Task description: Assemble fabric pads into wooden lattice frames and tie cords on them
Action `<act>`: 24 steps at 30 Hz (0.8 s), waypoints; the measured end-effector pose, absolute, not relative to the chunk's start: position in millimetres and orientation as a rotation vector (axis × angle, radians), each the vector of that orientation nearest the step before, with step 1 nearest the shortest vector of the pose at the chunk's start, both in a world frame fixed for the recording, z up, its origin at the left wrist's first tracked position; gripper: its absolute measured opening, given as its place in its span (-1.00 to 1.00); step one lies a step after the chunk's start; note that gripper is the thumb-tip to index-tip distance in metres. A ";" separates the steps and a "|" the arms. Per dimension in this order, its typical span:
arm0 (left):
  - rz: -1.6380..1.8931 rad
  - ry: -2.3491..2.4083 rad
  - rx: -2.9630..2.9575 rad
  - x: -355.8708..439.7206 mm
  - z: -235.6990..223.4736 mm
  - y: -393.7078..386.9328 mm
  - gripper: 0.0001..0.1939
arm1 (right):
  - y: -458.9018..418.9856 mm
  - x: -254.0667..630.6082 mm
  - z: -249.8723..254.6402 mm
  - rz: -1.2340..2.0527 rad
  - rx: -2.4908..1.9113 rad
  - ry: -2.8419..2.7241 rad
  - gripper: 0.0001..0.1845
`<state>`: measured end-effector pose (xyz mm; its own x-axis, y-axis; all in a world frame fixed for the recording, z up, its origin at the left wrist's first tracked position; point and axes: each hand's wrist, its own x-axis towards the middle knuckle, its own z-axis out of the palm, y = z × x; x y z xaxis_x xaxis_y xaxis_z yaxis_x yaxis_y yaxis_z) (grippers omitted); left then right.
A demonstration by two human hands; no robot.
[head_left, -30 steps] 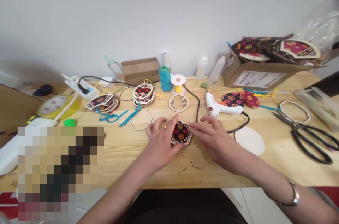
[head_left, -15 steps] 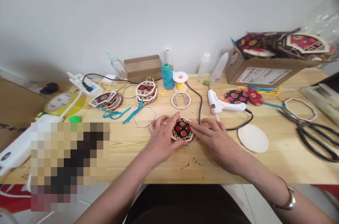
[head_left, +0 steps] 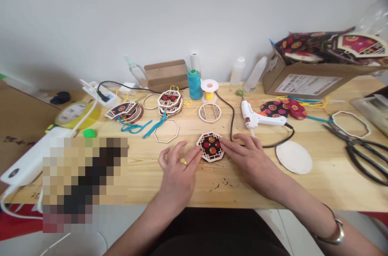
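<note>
An octagonal wooden lattice ornament (head_left: pixel 210 147) with dark patterned fabric lies flat on the table between my hands. My left hand (head_left: pixel 180 169), with a ring on it, has its fingers spread, the index tip touching the ornament's left edge. From the other side, the outstretched fingers of my right hand (head_left: pixel 251 157) rest on the right edge. Just behind lies a round lattice frame (head_left: pixel 209 113), and a thin octagonal frame (head_left: pixel 166 131) is to the left. A white glue gun (head_left: pixel 262 118) stands beyond my right hand.
A wooden table (head_left: pixel 139 187) backs onto a wall. Black scissors (head_left: pixel 353 141) and a white disc (head_left: pixel 294 157) lie right. Stacked ornaments (head_left: pixel 169 102), teal thread (head_left: pixel 194 84) and a yellow spool (head_left: pixel 209 90) stand behind. A filled carton (head_left: pixel 306 80) occupies the back right; a power strip (head_left: pixel 36 155) lies left.
My left hand has loosened from around the ornament and drawn back to the left, leaving a fingertip on its edge. My right hand still touches the right side. The view has shifted slightly.
</note>
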<state>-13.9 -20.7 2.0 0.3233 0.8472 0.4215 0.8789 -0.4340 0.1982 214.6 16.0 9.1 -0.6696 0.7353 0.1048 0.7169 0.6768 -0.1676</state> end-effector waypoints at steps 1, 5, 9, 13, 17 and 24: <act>-0.705 -1.618 -2.494 -13.0 1.6 -20.6 -0.54 | 15.8 214.6 8.9 0.167 -1.191 -2.724 -0.21; -0.677 -1.597 -2.459 -12.4 0.5 -19.2 -0.56 | 15.4 214.9 8.6 0.174 -1.192 -2.712 -0.22; -0.699 -1.593 -2.479 -13.9 -1.6 -18.2 -0.58 | 15.5 215.6 8.8 0.204 -1.196 -2.698 -0.21; -0.730 -1.624 -2.501 -14.6 -2.1 -17.3 -0.55 | 15.7 215.6 8.8 0.210 -1.205 -2.691 -0.21; -0.809 -1.660 -2.495 -13.6 -1.9 -14.9 -0.54 | 15.7 213.9 7.7 0.187 -1.211 -2.702 -0.18; -0.925 -1.662 -2.456 -12.3 -4.5 -10.1 -0.58 | 16.5 222.1 8.4 0.091 -1.252 -2.608 -0.12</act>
<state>-12.3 -10.1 -4.5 0.2505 0.8350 0.4898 0.8562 -0.4272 0.2905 222.1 16.5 8.4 -0.6014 0.7751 0.1935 0.7597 0.6298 -0.1616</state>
